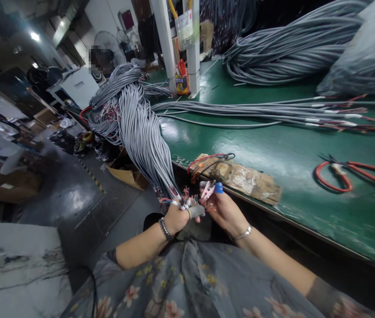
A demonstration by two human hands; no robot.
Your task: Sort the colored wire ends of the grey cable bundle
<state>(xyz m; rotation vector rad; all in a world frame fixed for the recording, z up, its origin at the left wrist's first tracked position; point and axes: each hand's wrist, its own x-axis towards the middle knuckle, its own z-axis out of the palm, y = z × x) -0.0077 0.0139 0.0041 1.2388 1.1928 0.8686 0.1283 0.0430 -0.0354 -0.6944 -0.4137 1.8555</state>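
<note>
My left hand (176, 218) is closed around the ends of grey cables, with thin coloured wires (193, 200) fanning out above it. A grey covering (196, 211) wraps its thumb. The thick bundle of grey cables (144, 128) runs from the bench down to this hand. Just to the right, my right hand (227, 214) is closed, with a small pink clip (208, 191) between its fingers and blue tape (219, 187) on one digit. Its fingertips are close to the wire ends; whether they touch is too small to tell.
On the green bench (307, 154) lie a worn wooden board (247, 176) at the near edge, red-handled scissors (335, 174), a row of stripped cables (240, 110) and a big cable coil (287, 48). A plastic bag (366, 53) stands far right. A cardboard box (128, 172) sits below.
</note>
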